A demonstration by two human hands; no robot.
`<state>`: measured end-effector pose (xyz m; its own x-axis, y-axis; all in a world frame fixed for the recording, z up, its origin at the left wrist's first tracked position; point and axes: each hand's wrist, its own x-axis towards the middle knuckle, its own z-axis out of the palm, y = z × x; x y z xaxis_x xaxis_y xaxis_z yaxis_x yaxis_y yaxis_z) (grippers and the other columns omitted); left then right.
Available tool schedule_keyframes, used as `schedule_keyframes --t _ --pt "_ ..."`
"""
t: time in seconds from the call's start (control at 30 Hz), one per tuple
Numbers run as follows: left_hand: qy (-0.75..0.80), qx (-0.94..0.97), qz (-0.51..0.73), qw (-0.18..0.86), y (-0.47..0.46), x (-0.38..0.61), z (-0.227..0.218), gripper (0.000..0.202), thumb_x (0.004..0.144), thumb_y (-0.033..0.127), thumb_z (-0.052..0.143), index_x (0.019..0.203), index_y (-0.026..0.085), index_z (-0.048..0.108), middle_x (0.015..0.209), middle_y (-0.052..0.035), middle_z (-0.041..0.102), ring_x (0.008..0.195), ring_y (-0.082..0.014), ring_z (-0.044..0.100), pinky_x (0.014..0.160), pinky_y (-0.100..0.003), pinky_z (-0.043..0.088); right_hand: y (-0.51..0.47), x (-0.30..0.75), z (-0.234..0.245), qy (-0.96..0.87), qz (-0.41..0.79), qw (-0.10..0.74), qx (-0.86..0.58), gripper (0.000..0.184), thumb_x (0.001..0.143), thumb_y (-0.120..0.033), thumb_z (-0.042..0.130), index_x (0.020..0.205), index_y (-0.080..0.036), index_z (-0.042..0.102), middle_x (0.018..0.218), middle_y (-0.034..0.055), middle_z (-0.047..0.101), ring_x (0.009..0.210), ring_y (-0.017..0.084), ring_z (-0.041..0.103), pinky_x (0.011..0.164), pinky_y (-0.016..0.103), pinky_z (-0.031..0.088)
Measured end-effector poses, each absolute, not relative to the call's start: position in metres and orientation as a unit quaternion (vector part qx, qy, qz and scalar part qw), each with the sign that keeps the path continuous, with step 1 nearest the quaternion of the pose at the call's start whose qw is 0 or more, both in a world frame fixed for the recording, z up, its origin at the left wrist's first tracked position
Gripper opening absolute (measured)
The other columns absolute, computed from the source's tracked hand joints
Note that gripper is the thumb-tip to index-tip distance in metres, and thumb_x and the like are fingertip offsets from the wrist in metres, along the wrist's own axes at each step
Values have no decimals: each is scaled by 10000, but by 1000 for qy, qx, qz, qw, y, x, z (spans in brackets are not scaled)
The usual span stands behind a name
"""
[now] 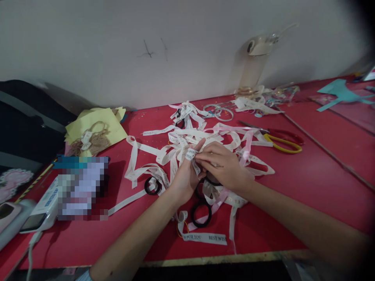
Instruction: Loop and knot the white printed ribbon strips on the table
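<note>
Dark fabric with grey bands (32,113) stands at the far left, with a pink-and-white lacy piece (16,181) and a white device (43,205) in front of it, a cable (31,253) running down from the device. Just to the right, yellow papers (114,134) bear a bundle of brown twine (99,142) with a white tag on it. Across the middle of the red table (88,244) spreads a tangle of white ribbons (150,150), a black ring (152,193) lying at its left side. Over the tangle, the left hand (184,179) is closed on a printed ribbon (191,154), which lies across one of its fingers; under the hands, black rings partly show, and one lower black ring (201,225) lies in plain view above a strip reading "FOR YOU" and "BEST WIS" (205,237). Right beside it, the right hand (224,166) has its fingertips pinched on the printed ribbon, against the left hand. Pink ribbon (247,144) runs through the pile's right part. Farther right lie scissors (283,145) with a yellow and a red handle, and behind them a bottle (253,68) stands by the wall (117,39). A turquoise piece (336,91) lies at the far right.
</note>
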<state>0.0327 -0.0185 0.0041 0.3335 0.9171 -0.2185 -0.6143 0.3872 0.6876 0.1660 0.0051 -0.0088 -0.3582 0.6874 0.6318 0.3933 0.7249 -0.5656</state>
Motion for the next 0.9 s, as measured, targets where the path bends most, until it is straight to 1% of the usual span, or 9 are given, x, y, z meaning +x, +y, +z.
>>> schedule_keyframes --t 0.1,0.2,0.33,0.43,0.57,0.67,0.8,0.9 --pt "312 248 500 769 -19 33 5 292 883 330 526 1147 298 647 957 11 590 680 -55 456 591 -156 399 5 164 -6 -799 192 454 -344 153 872 -183 597 956 -266 694 862 28 641 880 202 574 801 376 484" --pt "332 253 503 757 -19 34 5 294 886 310 524 1153 297 646 937 13 587 668 -52 443 585 -149 395 5 163 -3 -785 232 449 -359 111 844 -151 627 886 -234 687 856 27 643 873 190 579 802 362 478" --pt "336 274 500 750 -18 36 2 323 889 364 522 1189 303 625 977 0 608 674 -58 444 559 -144 379 6 164 0 -785 250 427 -371 108 801 -95 665 823 -200 654 862 19 640 880 178 575 809 336 461" --pt "327 290 495 751 -17 36 -2 351 888 408 517 1205 294 618 1013 -14 619 693 -67 461 560 -150 383 5 166 0 -802 236 407 -369 108 806 -76 652 843 -176 637 903 37 637 913 183 566 835 334 456" --pt "313 290 501 753 -14 34 -4 349 880 421 528 1189 292 628 990 -8 619 708 -66 477 579 -149 392 5 168 -3 -826 195 393 -353 101 854 -108 603 931 -164 638 974 68 630 965 199 546 870 354 452" --pt "308 276 503 759 -13 33 -3 339 868 429 549 1159 286 647 952 2 604 710 -61 481 589 -147 401 8 169 -5 -841 168 394 -332 113 881 -148 576 963 -179 647 990 70 630 984 208 533 868 369 457" --pt "299 267 496 770 -13 33 -2 342 875 447 532 1141 271 656 923 5 590 656 -49 454 530 -148 368 10 171 -4 -849 161 405 -299 121 901 -189 556 918 -199 675 933 57 641 961 208 541 854 378 467" --pt "305 273 493 768 -14 34 0 338 870 427 545 1153 272 647 920 1 602 650 -52 455 525 -154 362 9 173 -3 -840 173 423 -293 139 902 -208 562 909 -230 699 869 37 642 911 200 556 817 374 481"
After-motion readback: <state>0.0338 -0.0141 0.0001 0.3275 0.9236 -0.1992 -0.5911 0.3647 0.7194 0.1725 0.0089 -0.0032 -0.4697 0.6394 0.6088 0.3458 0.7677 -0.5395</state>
